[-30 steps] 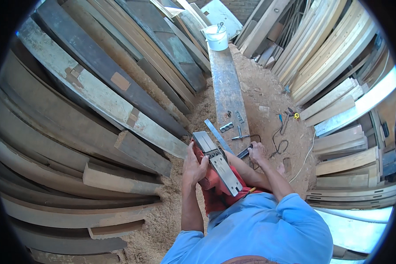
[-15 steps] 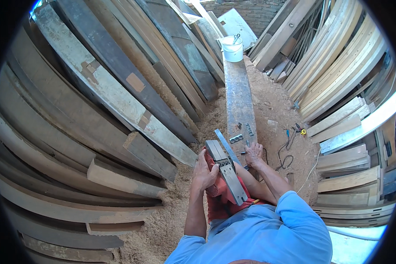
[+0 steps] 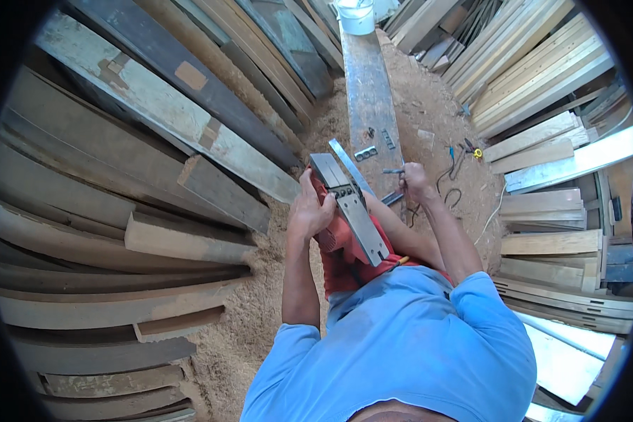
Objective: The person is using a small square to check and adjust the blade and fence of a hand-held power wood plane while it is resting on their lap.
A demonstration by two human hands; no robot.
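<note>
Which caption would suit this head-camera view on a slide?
Left hand holding an upturned red handheld planer; right hand gripping a T-handled tool near the long board.

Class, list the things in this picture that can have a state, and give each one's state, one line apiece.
Left grip: closed around the planer's side
Right grip: closed on a tool
Red planer: upturned, metal sole facing up
T-shaped tool: held
White bucket: upright on the plank
Plank: lying lengthwise, small parts on it
Block with round holes: lying on the plank
</note>
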